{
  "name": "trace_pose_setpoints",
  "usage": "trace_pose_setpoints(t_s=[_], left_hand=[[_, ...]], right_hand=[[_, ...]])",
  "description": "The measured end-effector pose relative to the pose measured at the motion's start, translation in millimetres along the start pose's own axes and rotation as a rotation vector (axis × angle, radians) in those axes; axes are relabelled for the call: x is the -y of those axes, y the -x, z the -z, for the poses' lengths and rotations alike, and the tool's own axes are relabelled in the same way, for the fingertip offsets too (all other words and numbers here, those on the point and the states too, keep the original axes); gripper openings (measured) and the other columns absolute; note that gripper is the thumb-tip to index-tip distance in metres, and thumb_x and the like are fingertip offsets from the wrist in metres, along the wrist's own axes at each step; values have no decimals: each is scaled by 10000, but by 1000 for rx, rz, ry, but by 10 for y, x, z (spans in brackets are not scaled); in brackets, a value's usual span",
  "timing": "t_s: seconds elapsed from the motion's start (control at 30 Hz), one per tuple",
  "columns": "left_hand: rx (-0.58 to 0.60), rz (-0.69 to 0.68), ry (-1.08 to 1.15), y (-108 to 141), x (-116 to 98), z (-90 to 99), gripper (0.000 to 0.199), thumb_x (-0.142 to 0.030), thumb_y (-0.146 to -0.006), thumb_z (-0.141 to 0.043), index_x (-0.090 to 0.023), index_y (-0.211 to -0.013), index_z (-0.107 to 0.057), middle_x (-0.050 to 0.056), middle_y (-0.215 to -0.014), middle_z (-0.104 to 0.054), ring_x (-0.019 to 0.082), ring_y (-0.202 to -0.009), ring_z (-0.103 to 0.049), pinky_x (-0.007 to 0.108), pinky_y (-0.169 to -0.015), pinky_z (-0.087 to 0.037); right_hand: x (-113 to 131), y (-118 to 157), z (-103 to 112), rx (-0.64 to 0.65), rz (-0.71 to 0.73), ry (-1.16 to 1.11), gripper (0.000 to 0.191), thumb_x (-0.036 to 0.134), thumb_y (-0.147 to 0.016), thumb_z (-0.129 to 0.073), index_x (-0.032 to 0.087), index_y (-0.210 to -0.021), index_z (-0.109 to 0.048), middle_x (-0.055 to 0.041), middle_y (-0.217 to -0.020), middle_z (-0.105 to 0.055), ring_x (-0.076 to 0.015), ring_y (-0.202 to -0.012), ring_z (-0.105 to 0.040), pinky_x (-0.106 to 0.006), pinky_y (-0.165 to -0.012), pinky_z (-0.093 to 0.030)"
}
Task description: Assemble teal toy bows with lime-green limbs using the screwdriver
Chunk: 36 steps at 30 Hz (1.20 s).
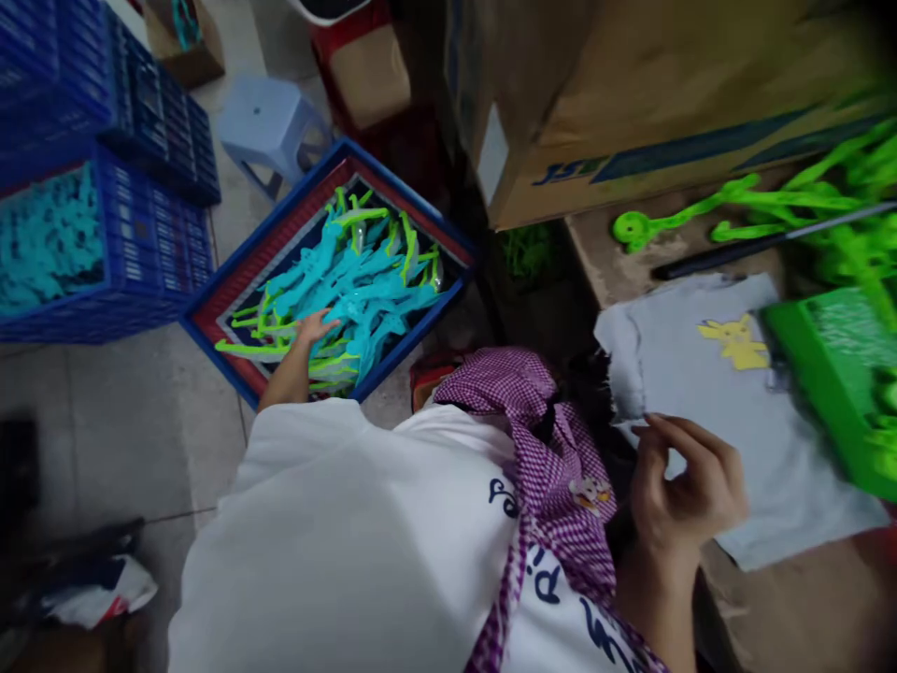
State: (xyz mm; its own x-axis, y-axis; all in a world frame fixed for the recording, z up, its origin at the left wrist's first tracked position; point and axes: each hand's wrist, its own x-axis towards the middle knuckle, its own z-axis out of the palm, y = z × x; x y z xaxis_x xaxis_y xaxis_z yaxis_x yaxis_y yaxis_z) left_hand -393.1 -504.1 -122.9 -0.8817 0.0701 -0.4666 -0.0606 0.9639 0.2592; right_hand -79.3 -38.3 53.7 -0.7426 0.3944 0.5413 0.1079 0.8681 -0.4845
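Note:
To the left, my left hand (pixel 317 329) reaches into a blue-rimmed crate (pixel 234 374) and rests on a heap of long turquoise plastic pieces (pixel 350 280). Its fingers look stretched out, and their tips blend into the heap. Bright green, hook-ended pieces (pixel 410 248) lie around and among the turquoise ones. On the right, my right hand (pixel 690 486) is closed in a pinch, thumb against forefinger, by the frayed edge of a grey cloth (pixel 673 374) with a yellow cartoon figure. Whatever sits between those fingertips is too small to make out.
Green plastic parts (pixel 771 201) and a dark rod (pixel 729 254) lie behind the cloth, beside a green box (pixel 833 374). A big cardboard box (pixel 665 112) stands at the back. Blue crates (pixel 158 234) are stacked left, near a pale blue stool (pixel 263 117).

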Motion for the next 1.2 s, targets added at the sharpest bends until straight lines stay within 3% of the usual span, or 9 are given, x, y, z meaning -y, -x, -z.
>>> trace_pose_setpoints(t_s=[0.07, 0.17, 0.23, 0.33, 0.57, 0.77, 0.93, 1.1, 1.2], left_hand=[[-69, 145, 14, 25, 88, -145, 648, -481, -1047, -442, 70, -1387, -417, 209, -1302, -625, 241, -1250, -426, 520, -1079, -305], [-167, 256, 31, 190, 38, -521, 628, -420, -1092, -270, 57, -1500, -293, 319, -1579, -291, 307, -1453, -207, 605, -1125, -163], [-190, 217, 30, 350, -32, -795, 634, -449, -1081, -309, -15, -1542, -291, 279, -1662, -89, 331, -1518, -25, 622, -1151, -47], [-132, 120, 28, 491, -31, -1059, 606, -461, -1052, -426, -124, -1551, -359, 202, -1693, -78, 335, -1533, 80, 638, -1151, 66], [18, 56, 19, 96, 384, -927, 543, -453, -1003, -555, -140, -1445, -518, 148, -1690, -168, 373, -1524, 50, 698, -1130, 107], [85, 113, -27, 183, 338, -1048, 642, -508, -1032, -413, -120, -1543, -375, 169, -1702, -92, 364, -1550, 77, 688, -1153, 109], [164, 161, -77, 31, 418, -826, 673, -562, -987, -455, -158, -1523, -413, 134, -1705, -123, 317, -1569, 55, 662, -1175, 130], [180, 262, -79, 96, 323, -956, 687, -562, -1018, -312, -185, -1591, -269, 145, -1712, 1, 363, -1570, 24, 694, -1187, -30], [193, 255, -72, 96, 342, -959, 668, -534, -1015, -373, -184, -1577, -289, 176, -1704, 24, 387, -1566, -18, 710, -1173, -90]], right_hand=[[55, -35, -78, 36, 64, 17, 168, 124, -877, -684, 162, -1029, -742, -94, -953, -732, -207, -840, -718, -357, -785, -601], [142, -88, -179, 78, 177, 60, 210, 80, -852, -697, 146, -1048, -737, -102, -960, -741, -199, -831, -723, -329, -781, -603], [187, -101, -227, 91, 204, 94, 225, 72, -854, -692, 144, -1063, -734, -105, -976, -744, -200, -848, -726, -323, -795, -604], [231, -89, -281, 115, 204, 137, 204, 82, -861, -687, 145, -1049, -734, -101, -970, -744, -197, -849, -726, -320, -806, -604], [266, -109, -406, 241, 214, 151, 188, 100, -884, -669, 142, -1060, -719, -117, -989, -741, -208, -883, -721, -324, -825, -593], [298, -72, -483, 210, 258, 179, 186, 111, -890, -668, 162, -1064, -707, -93, -958, -739, -201, -840, -708, -316, -778, -573], [197, 73, -376, 250, 217, 168, 176, 129, -911, -644, 168, -1073, -700, -92, -964, -729, -204, -843, -694, -325, -758, -559], [138, 165, -333, 253, 163, 181, 190, 141, -919, -630, 174, -1094, -699, -95, -991, -729, -209, -869, -691, -327, -764, -543], [195, 159, -408, 262, 164, 153, 197, 142, -929, -617, 184, -1106, -692, -88, -989, -734, -194, -861, -694, -312, -752, -532]])
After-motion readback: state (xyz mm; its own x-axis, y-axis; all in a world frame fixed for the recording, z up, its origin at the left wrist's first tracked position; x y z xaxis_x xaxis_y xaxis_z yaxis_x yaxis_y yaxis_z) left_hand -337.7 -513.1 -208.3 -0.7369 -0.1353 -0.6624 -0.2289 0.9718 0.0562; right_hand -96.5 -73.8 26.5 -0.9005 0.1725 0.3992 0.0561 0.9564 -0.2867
